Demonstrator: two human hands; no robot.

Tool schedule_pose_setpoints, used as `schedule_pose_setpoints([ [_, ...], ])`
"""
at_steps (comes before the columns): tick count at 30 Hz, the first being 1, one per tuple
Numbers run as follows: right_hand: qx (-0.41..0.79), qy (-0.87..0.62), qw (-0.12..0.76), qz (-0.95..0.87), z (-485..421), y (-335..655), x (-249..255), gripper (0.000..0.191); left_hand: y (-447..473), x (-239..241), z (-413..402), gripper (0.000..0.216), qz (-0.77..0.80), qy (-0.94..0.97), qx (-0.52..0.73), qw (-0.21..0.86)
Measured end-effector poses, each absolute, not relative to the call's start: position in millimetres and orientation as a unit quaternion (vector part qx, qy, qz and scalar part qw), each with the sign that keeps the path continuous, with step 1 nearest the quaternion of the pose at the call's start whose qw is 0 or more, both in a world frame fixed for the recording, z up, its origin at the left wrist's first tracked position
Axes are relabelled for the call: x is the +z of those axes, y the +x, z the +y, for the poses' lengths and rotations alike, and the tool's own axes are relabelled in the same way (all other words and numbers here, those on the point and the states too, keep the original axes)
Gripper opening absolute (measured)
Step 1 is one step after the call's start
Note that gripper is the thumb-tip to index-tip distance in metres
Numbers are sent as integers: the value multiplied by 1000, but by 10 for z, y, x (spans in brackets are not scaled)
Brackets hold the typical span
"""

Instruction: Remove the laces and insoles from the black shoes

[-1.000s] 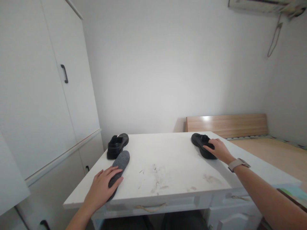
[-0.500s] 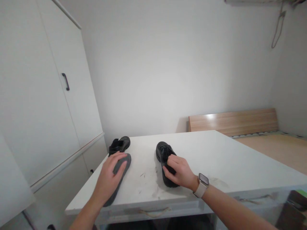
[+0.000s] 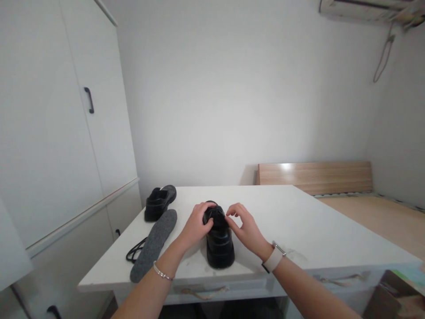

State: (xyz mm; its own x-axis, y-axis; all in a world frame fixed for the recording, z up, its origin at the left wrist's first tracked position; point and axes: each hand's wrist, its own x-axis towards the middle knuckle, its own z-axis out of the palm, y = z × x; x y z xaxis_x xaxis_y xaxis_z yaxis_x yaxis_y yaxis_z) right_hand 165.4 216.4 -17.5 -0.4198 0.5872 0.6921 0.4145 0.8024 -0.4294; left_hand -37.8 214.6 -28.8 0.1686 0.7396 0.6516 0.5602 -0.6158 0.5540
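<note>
A black chunky shoe (image 3: 218,243) stands on the white table (image 3: 299,226), heel toward me. My left hand (image 3: 194,226) cups its toe from the left, fingers curled on the upper. My right hand (image 3: 244,227) is at the shoe's right side, fingertips pinched at the top of the upper. A grey insole (image 3: 154,249) lies flat to the left of the shoe, with a black shoelace (image 3: 134,252) beside it near the table's left edge. A second black shoe (image 3: 159,203) sits at the far left of the table.
White wardrobe doors (image 3: 66,124) with black handles stand close on the left. A wooden bed frame (image 3: 315,177) and bare wooden floor lie beyond the table on the right. An air conditioner (image 3: 368,9) hangs at the top right. Drawers with rope pulls front the table.
My right hand drew the black shoe from the table's right side to the middle in front of me. My left hand left the insole and came onto the shoe's toe.
</note>
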Motion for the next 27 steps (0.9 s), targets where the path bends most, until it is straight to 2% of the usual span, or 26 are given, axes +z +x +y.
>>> schedule_pose_setpoints([
  [4,80,-355,373,-853,2327,1567,-119,21,-391,-401,2185,28,418,735,526,86],
  [8,21,-364,309,-879,2296,1446,45,28,-375,-437,2161,16,408,719,558,70],
  [15,-111,-373,164,-906,2264,1244,251,54,-378,-484,2131,16,402,707,577,77],
  [21,-167,-390,146,-894,2185,1193,264,17,-414,-532,2149,18,393,703,585,97],
  [27,-152,-387,202,-887,2096,1310,303,9,-427,-546,2153,21,393,700,585,114],
])
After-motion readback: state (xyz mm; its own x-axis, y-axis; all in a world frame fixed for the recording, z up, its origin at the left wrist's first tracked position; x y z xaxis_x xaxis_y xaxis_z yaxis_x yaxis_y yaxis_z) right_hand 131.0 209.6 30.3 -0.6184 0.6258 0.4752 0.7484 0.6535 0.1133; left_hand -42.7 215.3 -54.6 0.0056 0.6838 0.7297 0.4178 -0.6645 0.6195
